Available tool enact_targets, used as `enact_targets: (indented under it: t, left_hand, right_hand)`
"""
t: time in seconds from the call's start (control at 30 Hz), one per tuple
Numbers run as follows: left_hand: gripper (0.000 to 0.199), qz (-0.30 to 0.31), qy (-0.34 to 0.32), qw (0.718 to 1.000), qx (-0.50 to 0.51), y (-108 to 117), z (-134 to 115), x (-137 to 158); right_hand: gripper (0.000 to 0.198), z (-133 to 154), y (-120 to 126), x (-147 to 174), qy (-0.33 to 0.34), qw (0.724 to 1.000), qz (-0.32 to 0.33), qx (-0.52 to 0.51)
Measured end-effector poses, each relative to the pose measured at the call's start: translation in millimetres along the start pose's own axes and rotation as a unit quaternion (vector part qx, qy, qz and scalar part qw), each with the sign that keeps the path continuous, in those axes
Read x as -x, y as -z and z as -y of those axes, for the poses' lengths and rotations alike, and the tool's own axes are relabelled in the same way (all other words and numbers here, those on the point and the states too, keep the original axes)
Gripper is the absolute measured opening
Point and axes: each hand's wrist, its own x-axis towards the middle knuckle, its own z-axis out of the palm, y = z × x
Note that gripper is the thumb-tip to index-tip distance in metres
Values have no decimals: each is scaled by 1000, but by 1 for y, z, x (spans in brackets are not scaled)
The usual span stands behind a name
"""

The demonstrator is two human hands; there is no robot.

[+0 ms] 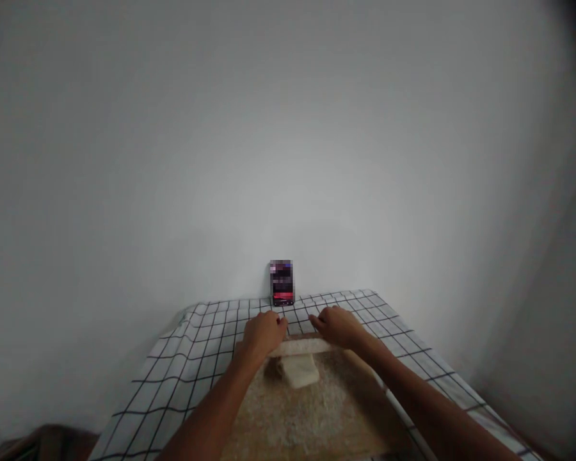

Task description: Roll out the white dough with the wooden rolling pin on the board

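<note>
A pale rolling pin [303, 347] lies crosswise near the far end of a floured wooden board [312, 422]. My left hand [265, 331] is closed around its left end, and my right hand [338, 326] is closed around its right end. Just on the near side of the pin sits a flat, roughly square piece of pale dough [300, 371]. The pin hides the dough's far edge, so I cannot tell how far it reaches beneath. Flour is smeared over the board's surface.
A white tablecloth with black checked lines [185, 365] covers the table under the board. At the table's far edge a phone [282, 283] leans upright against the pale wall [288, 160]. A dark brown object [48, 442] shows at the lower left.
</note>
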Motion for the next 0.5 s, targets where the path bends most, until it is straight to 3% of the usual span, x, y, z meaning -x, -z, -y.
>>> enact_targets:
  t: [0.37,0.5]
  left_hand:
    - [37,-23,-23,999,12,11,-12,32]
    - [39,-52,-55,997,-8,4,-6,48]
  right_hand:
    - [64,-1,-8,42,3,999,38,-31]
    - [58,7,-6,67,14,1000,4,-10]
